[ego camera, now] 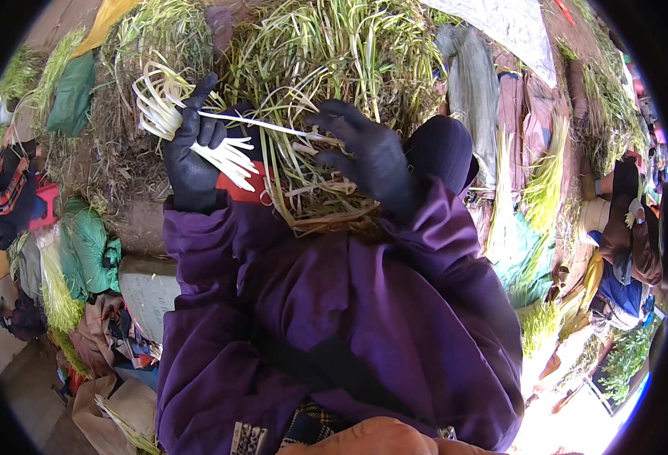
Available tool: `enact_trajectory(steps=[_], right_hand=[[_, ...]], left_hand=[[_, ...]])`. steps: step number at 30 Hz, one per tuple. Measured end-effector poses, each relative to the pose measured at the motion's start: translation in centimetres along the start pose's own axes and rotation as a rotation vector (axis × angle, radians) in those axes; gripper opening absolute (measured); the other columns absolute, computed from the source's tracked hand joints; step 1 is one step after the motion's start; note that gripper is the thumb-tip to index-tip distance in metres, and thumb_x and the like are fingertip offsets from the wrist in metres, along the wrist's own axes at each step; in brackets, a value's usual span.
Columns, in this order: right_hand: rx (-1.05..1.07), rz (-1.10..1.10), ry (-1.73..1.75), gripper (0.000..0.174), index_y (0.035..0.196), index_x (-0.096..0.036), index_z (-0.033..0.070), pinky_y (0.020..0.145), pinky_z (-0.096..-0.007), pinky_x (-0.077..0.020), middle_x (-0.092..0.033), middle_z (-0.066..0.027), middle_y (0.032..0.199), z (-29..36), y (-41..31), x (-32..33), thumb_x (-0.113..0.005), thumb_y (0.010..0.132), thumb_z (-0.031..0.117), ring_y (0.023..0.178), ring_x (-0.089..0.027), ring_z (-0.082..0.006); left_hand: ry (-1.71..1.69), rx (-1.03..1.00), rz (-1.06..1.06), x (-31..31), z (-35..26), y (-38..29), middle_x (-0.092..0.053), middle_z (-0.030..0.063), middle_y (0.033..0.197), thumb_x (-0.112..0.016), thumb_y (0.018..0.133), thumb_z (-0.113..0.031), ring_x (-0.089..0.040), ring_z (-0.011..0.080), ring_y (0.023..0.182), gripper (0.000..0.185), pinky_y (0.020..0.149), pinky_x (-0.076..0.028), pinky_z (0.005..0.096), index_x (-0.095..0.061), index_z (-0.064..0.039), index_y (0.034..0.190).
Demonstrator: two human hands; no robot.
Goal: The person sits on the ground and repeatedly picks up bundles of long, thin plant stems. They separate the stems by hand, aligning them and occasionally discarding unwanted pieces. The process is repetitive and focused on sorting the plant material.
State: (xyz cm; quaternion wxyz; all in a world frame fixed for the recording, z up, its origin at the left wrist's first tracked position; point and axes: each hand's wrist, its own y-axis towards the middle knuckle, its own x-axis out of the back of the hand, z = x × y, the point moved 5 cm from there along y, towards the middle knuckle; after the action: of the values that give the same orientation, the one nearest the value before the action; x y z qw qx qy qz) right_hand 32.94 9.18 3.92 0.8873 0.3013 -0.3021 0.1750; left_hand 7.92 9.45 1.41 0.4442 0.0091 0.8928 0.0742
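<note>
My left hand (194,151), in a dark glove, is closed around a bundle of pale blanched stalks (160,116). Their looped ends bend over on the left, and their cut-looking white ends fan out below the fingers. One long stalk (260,123) stretches from this hand across to my right hand (365,151), also gloved. The right thumb and fingers are spread around the stalk's brownish end; blur hides whether they pinch it. Under both hands, loose green and dry stalks (325,196) lie across my lap.
A large heap of leafy stalks (334,51) lies in front of me. Pale bundles (544,176) rest on sacks at right. Green plastic sacks (86,244) and a concrete block (149,290) are at left. Other people sit at the far left (4,199) and far right (629,227).
</note>
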Motion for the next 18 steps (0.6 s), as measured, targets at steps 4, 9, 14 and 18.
enact_trajectory(steps=[4, 9, 14, 18], right_hand=[[-0.002, 0.088, 0.04, 0.013, 0.094, -0.062, 0.009, 0.059, -0.0408, -0.0498, -0.061, -0.0108, 0.082, -0.8, 0.9, -2.4, -0.059, 0.087, 0.019, 0.068, -0.061, -0.0321], [-0.142, -0.016, -0.016, 0.01, 0.09, -0.065, 0.007, 0.058, -0.0378, -0.0499, -0.062, -0.0118, 0.077, -2.0, -1.7, -2.3, -0.065, 0.081, 0.012, 0.066, -0.063, -0.0301], [-0.3, 0.069, -0.272, 0.008, 0.089, -0.059, 0.008, 0.059, -0.0405, -0.0505, -0.061, -0.0126, 0.08, -5.1, -5.1, -1.3, -0.061, 0.081, 0.01, 0.068, -0.063, -0.032], [-0.536, 0.192, -0.451, 0.009, 0.087, -0.056, 0.008, 0.06, -0.0419, -0.0526, -0.062, -0.0122, 0.082, -7.9, -7.0, -0.2, -0.06, 0.079, 0.01, 0.073, -0.065, -0.0312]], left_hand=[[-0.011, 0.036, 0.081, -0.3, 0.0, -0.4, -0.054, 0.0188, 0.118, -0.052, 0.09, -0.011, -0.039, 0.0032, 0.057, 0.029, 0.054, -0.035, 0.0186, -0.051, 0.001, 0.116], [-0.143, 0.034, 0.092, -0.1, -0.1, -0.6, -0.06, 0.017, 0.107, -0.047, 0.095, -0.011, -0.041, 0.0046, 0.058, 0.021, 0.055, -0.036, 0.02, -0.056, 0.001, 0.109], [-0.196, -0.053, 0.06, 1.3, -1.2, -0.3, -0.059, 0.0171, 0.104, -0.049, 0.091, -0.007, -0.045, 0.0059, 0.06, 0.019, 0.056, -0.039, 0.0211, -0.056, 0.002, 0.106], [-0.173, -0.115, 0.062, 3.2, -3.5, -0.2, -0.053, 0.0143, 0.106, -0.059, 0.074, -0.003, -0.043, 0.0072, 0.067, 0.039, 0.061, -0.039, 0.0219, -0.053, 0.002, 0.112]])
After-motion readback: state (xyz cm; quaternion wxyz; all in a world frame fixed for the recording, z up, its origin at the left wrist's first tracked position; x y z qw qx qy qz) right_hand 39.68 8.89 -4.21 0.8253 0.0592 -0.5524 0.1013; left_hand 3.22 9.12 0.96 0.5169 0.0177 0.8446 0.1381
